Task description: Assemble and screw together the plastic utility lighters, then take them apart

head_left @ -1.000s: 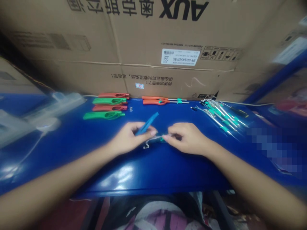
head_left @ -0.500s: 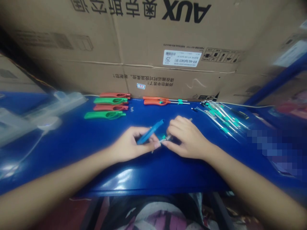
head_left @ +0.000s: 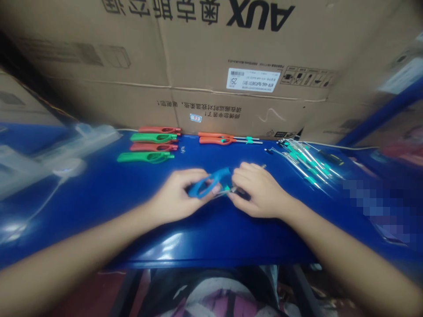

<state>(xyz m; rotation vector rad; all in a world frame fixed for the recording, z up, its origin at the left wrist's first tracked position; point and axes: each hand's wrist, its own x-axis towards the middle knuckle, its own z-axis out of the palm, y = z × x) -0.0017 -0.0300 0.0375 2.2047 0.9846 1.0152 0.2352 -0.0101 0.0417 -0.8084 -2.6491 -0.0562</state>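
Note:
My left hand [head_left: 180, 193] is closed around a blue plastic handle shell [head_left: 211, 181] with an open loop, held just above the blue table [head_left: 109, 193]. My right hand [head_left: 259, 189] pinches a thin metal rod with a green collar [head_left: 228, 189], its tip showing past my fingers. The rod's end meets the blue handle between my two hands, near the table's middle.
Green and red handle shells [head_left: 148, 147] lie in a row at the back left. Two orange finished pieces [head_left: 224, 140] lie at the back centre. A pile of metal rods with green collars [head_left: 306, 160] sits at the right. A large cardboard box [head_left: 211, 66] stands behind. Clear plastic bags [head_left: 62, 154] lie left.
My left hand turned the blue handle so its loop faces up and lowered it toward the rod. My right hand shifted slightly left, bringing the rod against the handle.

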